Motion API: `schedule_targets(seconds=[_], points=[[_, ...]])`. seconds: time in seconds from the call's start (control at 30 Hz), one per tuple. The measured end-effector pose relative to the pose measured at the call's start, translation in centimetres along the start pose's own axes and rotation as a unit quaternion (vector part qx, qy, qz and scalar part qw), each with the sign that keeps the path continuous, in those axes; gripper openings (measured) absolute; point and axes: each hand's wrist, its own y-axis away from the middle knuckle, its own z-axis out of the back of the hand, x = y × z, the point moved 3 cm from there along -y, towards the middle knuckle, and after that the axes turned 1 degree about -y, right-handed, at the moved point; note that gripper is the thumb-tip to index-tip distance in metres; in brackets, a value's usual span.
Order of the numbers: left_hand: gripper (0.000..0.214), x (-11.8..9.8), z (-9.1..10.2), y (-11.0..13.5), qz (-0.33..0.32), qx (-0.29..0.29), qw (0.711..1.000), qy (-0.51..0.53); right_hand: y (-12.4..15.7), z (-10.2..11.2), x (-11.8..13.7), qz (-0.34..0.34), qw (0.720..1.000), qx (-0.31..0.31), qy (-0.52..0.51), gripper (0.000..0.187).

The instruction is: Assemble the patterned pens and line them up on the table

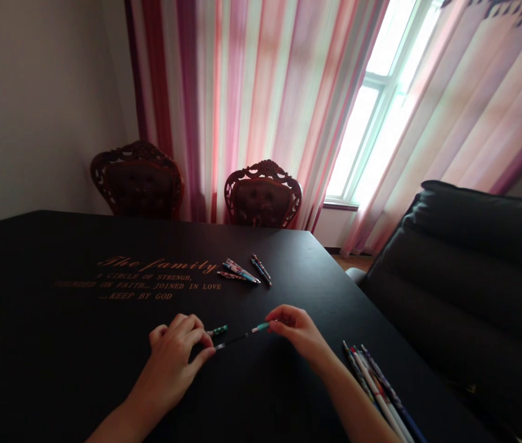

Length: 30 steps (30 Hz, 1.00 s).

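Head view, with a clock face centred on the thin pen piece [237,339] and twelve pointing away from the person: the piece spans the gap between two hands above the black table [80,351]. At nine, the left hand [181,344] pinches its pale end between thumb and finger; at three, the right hand [298,332] has its fingertips closed on the teal end. Uneven pulling could part a join suddenly and send a small section skidding, and a dark bit on so dark a top would be hard to spot. Sideways pressure might bend the slender middle, which seems supported only at its ends. A patterned green pen part [219,330] shows at ten, right by the left fingers; whether they hold it I cannot tell, but a stray knuckle could set it rolling. Toward four, the right forearm passes just beside a bunch of pens [383,394], so a careless swing might scatter them. As for looks, the piece is narrow and straight, pale at the left tip, blackish midway, then white and teal; finer details are blurred.
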Motion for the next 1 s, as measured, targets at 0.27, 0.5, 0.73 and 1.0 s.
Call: schedule_targets(seconds=[0.27, 0.5, 0.73, 1.0], points=[[0.004, -0.8, -0.6, 0.2, -0.024, -0.003, 1.0, 0.015, 0.5, -3.3, -0.7, -0.012, 0.998, 0.053, -0.025, 0.024], [0.026, 0.9, -0.8, 0.1, -0.007, -0.047, 0.999, -0.009, 0.1, -1.9, -0.8, -0.006, 1.0, -0.005, -0.027, 0.027], [0.011, 2.3, -1.2, -0.6, 0.048, -0.03, 0.997, -0.043, -0.6, 0.9, -1.3, 0.01, 0.998, -0.06, 0.016, 0.032], [0.009, 2.1, -1.1, -0.5, 0.051, -0.016, 0.999, -0.008, -0.5, 0.7, -1.1, 0.0, 0.998, -0.054, 0.021, 0.034]])
